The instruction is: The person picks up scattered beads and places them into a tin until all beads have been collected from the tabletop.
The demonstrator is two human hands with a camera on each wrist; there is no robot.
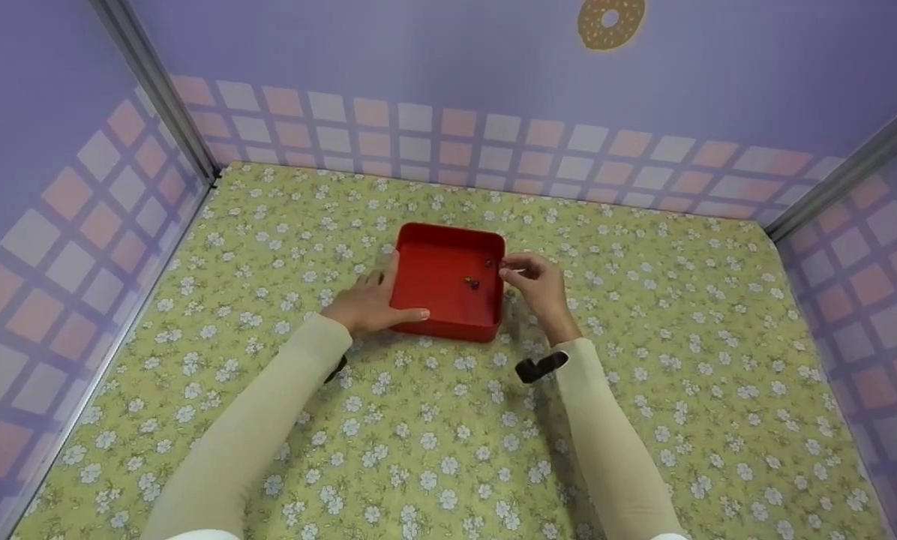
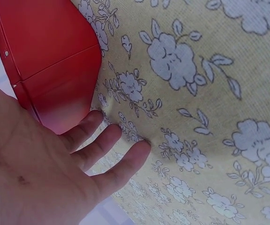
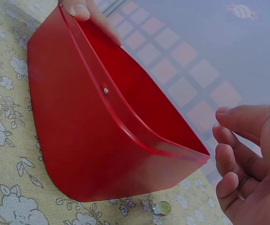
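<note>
While lilac walls bound flowered cloth, the left hand spreads against a box, right hand hold unclear.

The red, square, open-topped box sits upright on the flowered cloth, with small coloured marbles lying inside toward the right; another, glassy marble rests just outside.
</note>
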